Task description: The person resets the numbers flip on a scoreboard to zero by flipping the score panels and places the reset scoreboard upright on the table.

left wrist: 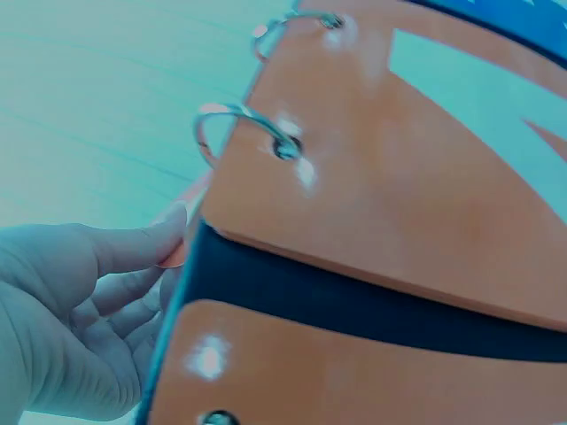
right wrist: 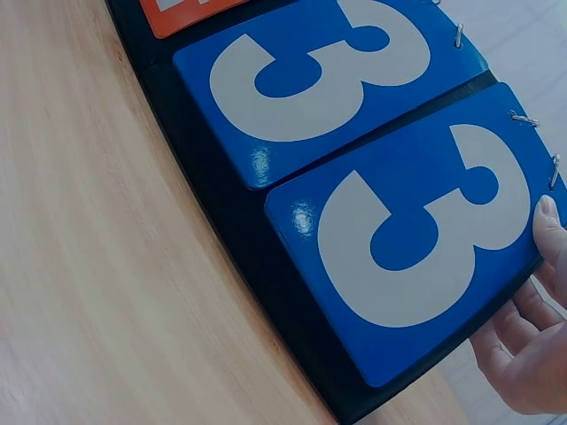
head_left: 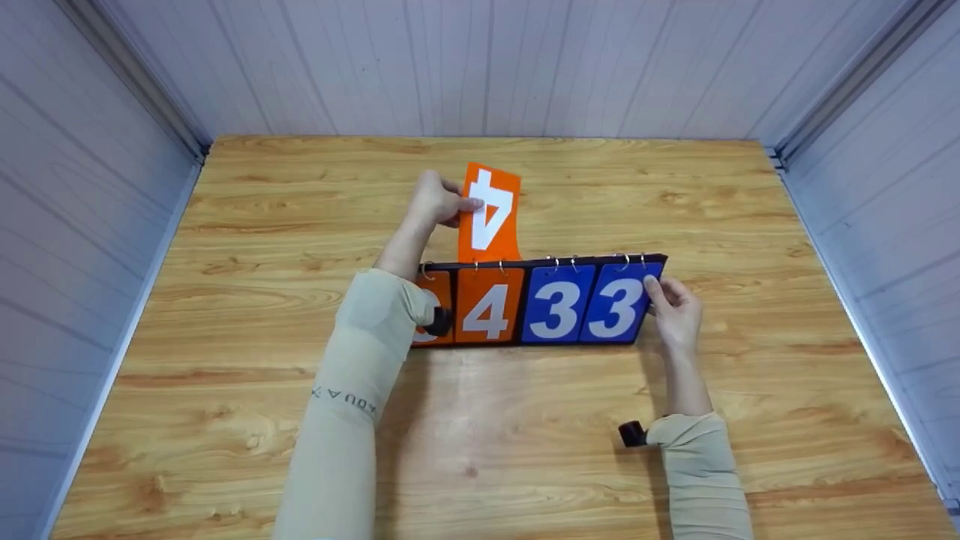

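A flip scoreboard stands on the wooden table, showing orange cards then two blue 3 cards. My left hand pinches an orange 4 card raised upright above the board on its rings; beneath it another orange 4 shows. My right hand grips the board's right end, thumb on the blue 3 card. The leftmost orange card is partly hidden by my left sleeve.
White panelled walls close in the table at the back and on both sides. Bare wood lies in front of the board and behind it.
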